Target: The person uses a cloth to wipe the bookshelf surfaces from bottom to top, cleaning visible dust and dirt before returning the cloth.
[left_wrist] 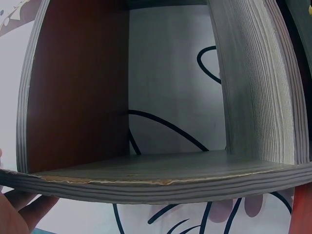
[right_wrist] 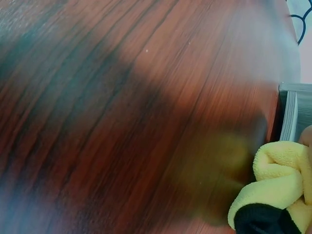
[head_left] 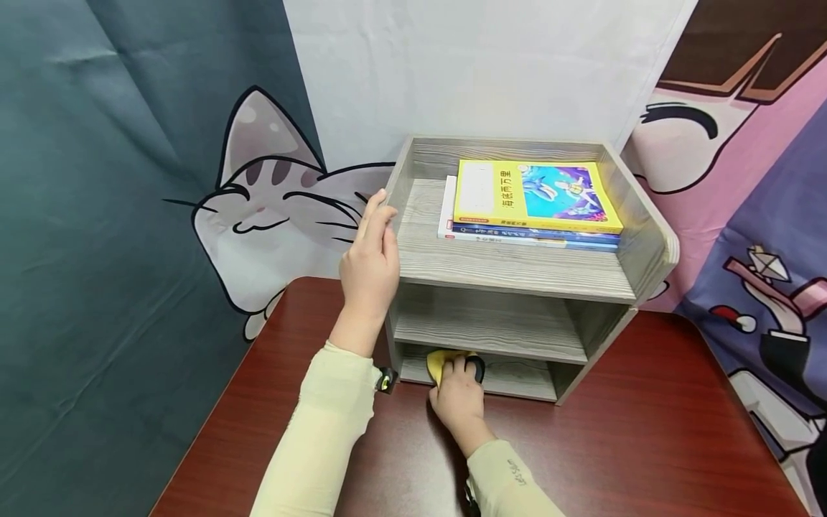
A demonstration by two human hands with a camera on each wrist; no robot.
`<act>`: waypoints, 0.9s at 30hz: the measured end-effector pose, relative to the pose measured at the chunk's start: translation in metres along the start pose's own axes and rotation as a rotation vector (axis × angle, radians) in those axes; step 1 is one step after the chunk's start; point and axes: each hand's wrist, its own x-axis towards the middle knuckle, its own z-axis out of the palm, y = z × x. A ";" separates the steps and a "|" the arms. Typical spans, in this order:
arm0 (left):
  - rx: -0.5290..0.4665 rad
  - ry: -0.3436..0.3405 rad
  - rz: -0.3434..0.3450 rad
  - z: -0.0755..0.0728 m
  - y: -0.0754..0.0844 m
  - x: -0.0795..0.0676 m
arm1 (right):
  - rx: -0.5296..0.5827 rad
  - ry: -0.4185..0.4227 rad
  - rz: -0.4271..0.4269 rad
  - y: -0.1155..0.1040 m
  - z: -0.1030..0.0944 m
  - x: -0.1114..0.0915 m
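My left hand (head_left: 371,269) rests against the outer left side of a grey wood-grain desktop shelf (head_left: 510,276), fingers pointing up along the panel near its top edge. In the left wrist view, some of its fingers (left_wrist: 36,209) show beyond the panel (left_wrist: 161,187). My right hand (head_left: 460,402) reaches to the lowest compartment and holds a bunched yellow cloth (head_left: 439,361) with a black part. The right wrist view shows the folded fluffy cloth (right_wrist: 275,183) at the lower right, with only a sliver of the hand beside it.
Several stacked books (head_left: 536,194), a yellow one uppermost, lie on the shelf's top tier. The shelf stands on a dark red wooden table (head_left: 678,431). Behind it hang printed cloths, one with a cartoon cat (head_left: 271,201).
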 end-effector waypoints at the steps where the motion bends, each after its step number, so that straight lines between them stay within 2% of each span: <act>1: -0.001 0.000 0.001 0.000 0.000 0.000 | -0.001 0.001 0.000 -0.001 0.000 0.000; 14: -0.005 0.001 -0.002 0.000 0.001 -0.001 | 0.006 0.002 -0.003 -0.003 0.002 0.000; 27: -0.005 0.001 -0.006 0.000 0.001 -0.001 | -0.049 0.017 -0.032 -0.006 0.003 0.000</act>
